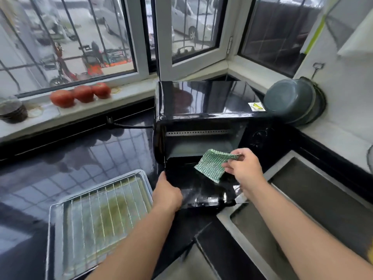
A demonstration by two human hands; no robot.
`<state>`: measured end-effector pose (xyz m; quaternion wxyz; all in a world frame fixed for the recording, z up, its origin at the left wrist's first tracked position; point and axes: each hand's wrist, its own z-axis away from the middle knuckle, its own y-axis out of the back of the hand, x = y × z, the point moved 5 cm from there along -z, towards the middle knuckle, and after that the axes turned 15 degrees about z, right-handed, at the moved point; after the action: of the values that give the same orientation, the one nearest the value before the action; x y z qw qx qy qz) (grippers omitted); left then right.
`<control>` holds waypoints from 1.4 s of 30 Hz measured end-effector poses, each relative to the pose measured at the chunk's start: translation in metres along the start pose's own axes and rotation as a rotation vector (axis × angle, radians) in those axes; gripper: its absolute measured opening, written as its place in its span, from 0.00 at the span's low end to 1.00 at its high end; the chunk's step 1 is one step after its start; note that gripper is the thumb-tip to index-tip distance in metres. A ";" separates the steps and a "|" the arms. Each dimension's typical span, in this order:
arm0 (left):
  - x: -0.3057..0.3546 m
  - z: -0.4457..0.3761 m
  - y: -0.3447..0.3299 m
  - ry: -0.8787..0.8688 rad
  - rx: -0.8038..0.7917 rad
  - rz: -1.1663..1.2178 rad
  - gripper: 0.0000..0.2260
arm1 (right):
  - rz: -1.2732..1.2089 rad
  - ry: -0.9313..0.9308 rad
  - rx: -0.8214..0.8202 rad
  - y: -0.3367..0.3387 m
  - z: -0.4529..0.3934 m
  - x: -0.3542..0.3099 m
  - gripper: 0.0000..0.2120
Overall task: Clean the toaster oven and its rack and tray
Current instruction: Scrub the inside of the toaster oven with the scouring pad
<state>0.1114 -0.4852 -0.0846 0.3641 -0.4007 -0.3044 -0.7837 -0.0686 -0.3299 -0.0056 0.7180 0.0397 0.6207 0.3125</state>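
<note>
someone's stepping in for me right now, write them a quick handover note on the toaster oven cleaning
Left hand: grips the left edge of the opened oven door, steadying it.
Right hand: pinches a green scrubbing cloth above the door, just in front of the cavity.
Toaster oven: on the black counter beside the sink, door folded down, cavity without rack or tray.
Wire rack lies on the baking tray, on the counter to the left; the tray shows greenish-brown residue.
Done: rack and tray are out.
Left: wipe the cavity and door, then scrub the rack and tray. How clean the cavity is cannot be judged.
</note>
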 end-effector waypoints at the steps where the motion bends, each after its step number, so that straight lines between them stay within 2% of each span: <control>1: -0.006 -0.006 -0.001 -0.022 0.010 -0.018 0.32 | -0.019 -0.001 0.002 -0.002 0.001 0.003 0.10; 6: 0.005 -0.007 0.008 -0.078 0.010 0.035 0.39 | -0.089 0.024 -0.010 -0.019 -0.004 0.009 0.09; 8: 0.014 -0.011 0.016 -0.121 0.030 -0.030 0.40 | -0.113 0.045 -0.022 -0.025 -0.008 0.007 0.09; 12: 0.039 -0.006 0.020 -0.440 0.033 -0.472 0.46 | -0.052 0.148 -0.005 -0.033 -0.020 -0.008 0.09; 15: 0.049 -0.007 0.014 -0.574 -0.033 -0.777 0.43 | -0.048 0.137 -0.052 -0.065 -0.043 -0.025 0.09; 17: 0.053 -0.015 0.017 -0.581 -0.054 -0.897 0.42 | -0.022 0.119 -0.068 -0.093 -0.056 -0.033 0.09; 19: 0.057 -0.022 0.024 -0.562 -0.032 -0.939 0.43 | 0.144 0.150 -0.023 -0.112 -0.060 -0.034 0.15; 21: 0.058 -0.028 0.030 -0.499 -0.013 -0.942 0.44 | 0.397 0.273 0.055 -0.117 -0.047 -0.036 0.27; 23: 0.057 -0.034 0.034 -0.453 -0.011 -0.911 0.48 | 0.556 0.443 0.040 -0.122 -0.030 -0.038 0.33; 25: 0.056 -0.038 0.037 -0.426 -0.009 -0.874 0.53 | 0.678 0.546 -0.020 -0.129 -0.024 -0.038 0.32; 29: 0.048 -0.044 0.044 -0.307 -0.037 -0.805 0.64 | 0.821 0.558 -0.003 -0.136 -0.036 -0.040 0.33; 31: 0.046 -0.044 0.045 -0.295 -0.056 -0.788 0.64 | 0.825 0.565 0.031 -0.137 -0.036 -0.040 0.32; 33: 0.045 -0.045 0.046 -0.303 -0.072 -0.777 0.64 | 0.859 0.664 0.033 -0.142 -0.031 -0.042 0.26; 34: 0.045 -0.046 0.046 -0.301 -0.081 -0.776 0.64 | 0.907 0.706 -0.004 -0.146 -0.028 -0.042 0.24; 36: 0.044 -0.049 0.046 -0.292 -0.094 -0.780 0.63 | 1.009 0.774 -0.105 -0.160 -0.028 -0.040 0.25; 38: 0.043 -0.051 0.045 -0.280 -0.104 -0.785 0.63 | 1.027 0.728 -0.189 -0.171 -0.033 -0.043 0.26; 42: 0.043 -0.053 0.045 -0.263 -0.112 -0.774 0.63 | 1.048 0.634 -0.237 -0.188 -0.047 -0.060 0.18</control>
<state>0.1086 -0.5650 -0.0661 -0.0221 -0.3726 -0.4335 -0.8202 -0.0383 -0.5255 -0.0479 0.2498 0.1643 0.6627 0.6866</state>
